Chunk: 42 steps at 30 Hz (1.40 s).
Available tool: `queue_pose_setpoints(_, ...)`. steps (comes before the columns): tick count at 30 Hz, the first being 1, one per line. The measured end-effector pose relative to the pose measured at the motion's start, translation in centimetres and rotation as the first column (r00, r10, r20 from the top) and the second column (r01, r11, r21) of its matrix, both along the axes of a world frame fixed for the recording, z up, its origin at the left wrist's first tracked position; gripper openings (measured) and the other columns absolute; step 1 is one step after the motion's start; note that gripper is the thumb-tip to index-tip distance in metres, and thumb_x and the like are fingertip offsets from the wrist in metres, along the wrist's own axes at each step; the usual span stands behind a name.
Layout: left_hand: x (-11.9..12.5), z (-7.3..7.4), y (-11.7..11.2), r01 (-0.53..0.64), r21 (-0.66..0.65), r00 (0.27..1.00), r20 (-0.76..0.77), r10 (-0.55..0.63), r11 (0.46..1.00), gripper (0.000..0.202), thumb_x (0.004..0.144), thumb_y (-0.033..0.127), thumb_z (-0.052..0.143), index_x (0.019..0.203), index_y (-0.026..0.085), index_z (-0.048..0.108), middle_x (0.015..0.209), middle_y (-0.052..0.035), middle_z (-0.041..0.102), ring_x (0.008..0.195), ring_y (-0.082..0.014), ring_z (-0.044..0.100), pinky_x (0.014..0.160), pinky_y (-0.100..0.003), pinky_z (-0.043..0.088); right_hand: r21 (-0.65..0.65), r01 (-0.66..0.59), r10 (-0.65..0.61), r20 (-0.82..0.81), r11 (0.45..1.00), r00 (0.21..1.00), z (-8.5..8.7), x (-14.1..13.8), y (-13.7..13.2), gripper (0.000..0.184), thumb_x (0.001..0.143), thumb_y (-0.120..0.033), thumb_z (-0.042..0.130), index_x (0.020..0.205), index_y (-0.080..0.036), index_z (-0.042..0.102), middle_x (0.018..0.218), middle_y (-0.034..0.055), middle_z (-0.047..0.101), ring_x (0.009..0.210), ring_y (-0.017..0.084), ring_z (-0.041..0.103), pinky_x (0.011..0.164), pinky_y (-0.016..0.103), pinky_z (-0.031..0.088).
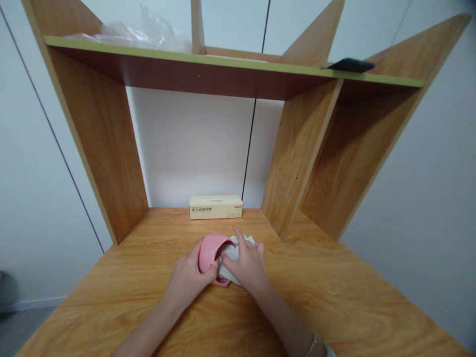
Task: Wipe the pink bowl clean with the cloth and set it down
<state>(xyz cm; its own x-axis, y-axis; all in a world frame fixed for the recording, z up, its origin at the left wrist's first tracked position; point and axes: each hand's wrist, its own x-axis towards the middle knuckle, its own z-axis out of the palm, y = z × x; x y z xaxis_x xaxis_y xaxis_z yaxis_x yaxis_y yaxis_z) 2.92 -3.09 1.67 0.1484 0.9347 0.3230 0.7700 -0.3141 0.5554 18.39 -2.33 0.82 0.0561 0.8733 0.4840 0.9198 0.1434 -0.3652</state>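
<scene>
A pink bowl [208, 251] is tipped on its side on the wooden desk [334, 292], its opening facing right. My left hand [188, 277] grips the bowl's back and rim with curled fingers. My right hand [247, 263] presses a crumpled white cloth or paper [231, 254] into the bowl's opening, fingers closed on it. Both hands meet at the middle of the desk, near me.
A long cream box [216, 207] with printed text lies against the back wall behind the bowl. Wooden shelf panels rise left and right. The upper shelf [223, 62] carries crinkled clear plastic [137, 30] at left and a dark flat object [351, 65] at right.
</scene>
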Motion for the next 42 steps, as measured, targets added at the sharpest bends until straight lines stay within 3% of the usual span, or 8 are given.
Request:
queue_pose_setpoints(6, -0.3, 0.5, 0.1, -0.034, -0.022, 0.999, -0.035, 0.033, 0.999, 0.056, 0.075, 0.039, 0.046, 0.125, 0.015, 0.042, 0.105, -0.0118, 0.064, 0.091, -0.0273, 0.061, 0.077, -0.036, 0.045, -0.185, -0.113, 0.1, -0.079, 0.976, 0.992, -0.3, 0.0, -0.3, 0.087, 0.062, -0.047, 0.058, 0.134, -0.012, 0.022, 0.105, 0.0146, 0.061, 0.099, 0.029, 0.052, 0.085, 0.038, 0.021)
queue_pose_setpoints(12, 0.2, 1.2, -0.5, -0.032, -0.015, 0.989, -0.145, 0.029, 0.999, 0.062, 0.072, 0.042, 0.049, 0.127, 0.016, 0.04, 0.104, -0.0121, 0.065, 0.089, -0.0287, 0.062, 0.075, -0.036, 0.045, -0.294, -0.038, 0.002, -0.122, 0.955, 0.993, 0.0, 0.1, 0.0, 0.082, 0.064, -0.031, 0.058, 0.135, -0.016, 0.019, 0.104, 0.0099, 0.063, 0.102, 0.027, 0.051, 0.083, 0.035, 0.022)
queue_pose_setpoints(17, 0.4, 1.4, -0.9, -0.034, -0.019, 0.976, -0.214, 0.029, 0.999, 0.064, 0.071, 0.043, 0.049, 0.128, 0.014, 0.038, 0.103, -0.0125, 0.065, 0.092, -0.0286, 0.061, 0.078, -0.036, 0.044, -0.158, 0.097, -0.098, 0.002, 0.983, 0.995, 0.4, -0.4, -0.3, 0.076, 0.069, -0.026, 0.057, 0.135, -0.015, 0.019, 0.09, 0.0091, 0.065, 0.09, 0.026, 0.054, 0.076, 0.034, 0.024)
queue_pose_setpoints(23, 0.3, 1.4, -0.9, -0.014, -0.02, 0.978, -0.21, 0.01, 1.0, 0.06, 0.071, 0.041, 0.048, 0.125, 0.015, 0.042, 0.1, -0.0114, 0.066, 0.088, -0.0278, 0.063, 0.074, -0.035, 0.046, 0.093, 0.067, -0.08, 0.138, 0.993, 0.987, 0.5, -0.4, -0.5, 0.074, 0.073, -0.017, 0.054, 0.137, -0.019, 0.015, 0.081, 0.0055, 0.063, 0.082, 0.023, 0.051, 0.073, 0.033, 0.026)
queue_pose_setpoints(29, 0.3, 1.4, -0.9, 0.01, -0.002, 0.981, -0.196, -0.011, 1.0, 0.06, 0.07, 0.041, 0.048, 0.123, 0.014, 0.043, 0.098, -0.012, 0.066, 0.084, -0.0281, 0.063, 0.073, -0.036, 0.046, 0.114, -0.037, 0.018, 0.165, 0.993, 0.986, 0.4, 0.2, -0.1, 0.057, 0.075, -0.015, 0.052, 0.129, -0.019, 0.034, 0.09, 0.0059, 0.064, 0.084, 0.022, 0.048, 0.077, 0.033, 0.027)
queue_pose_setpoints(34, 0.1, 0.9, -0.9, 0.097, 0.045, 0.987, -0.136, -0.09, 0.994, 0.064, 0.067, 0.043, 0.054, 0.124, 0.018, 0.042, 0.096, -0.0085, 0.067, 0.083, -0.0271, 0.063, 0.073, -0.035, 0.047, -0.09, -0.045, 0.057, 0.134, 0.995, 0.989, 0.6, 0.7, 0.1, 0.016, 0.076, -0.023, 0.049, 0.084, -0.021, 0.063, 0.082, 0.0057, 0.066, 0.085, 0.022, 0.051, 0.076, 0.033, 0.027)
queue_pose_setpoints(39, -0.4, 0.0, -0.2, 0.15, 0.156, 0.986, 0.051, -0.159, 0.976, 0.061, 0.074, 0.043, 0.05, 0.128, 0.019, 0.036, 0.109, -0.0105, 0.058, 0.098, -0.0248, 0.056, 0.081, -0.036, 0.045, -0.11, -0.031, 0.012, -0.167, 0.993, 0.986, -0.3, 1.2, 0.5, 0.017, 0.073, -0.022, 0.047, 0.073, -0.019, 0.064, 0.077, 0.0068, 0.066, 0.08, 0.02, 0.054, 0.076, 0.031, 0.029)
queue_pose_setpoints(42, -0.1, -0.9, 0.1, 0.124, 0.231, 0.966, 0.196, -0.171, 0.965, 0.065, 0.077, 0.043, 0.047, 0.132, 0.018, 0.025, 0.119, -0.013, 0.047, 0.104, -0.0241, 0.05, 0.08, -0.036, 0.045, -0.113, -0.041, -0.028, -0.548, 0.993, 0.836, -1.0, 1.4, 1.1, 0.02, 0.071, -0.031, 0.049, 0.061, -0.019, 0.062, 0.064, 0.0057, 0.064, 0.066, 0.02, 0.055, 0.066, 0.029, 0.034)
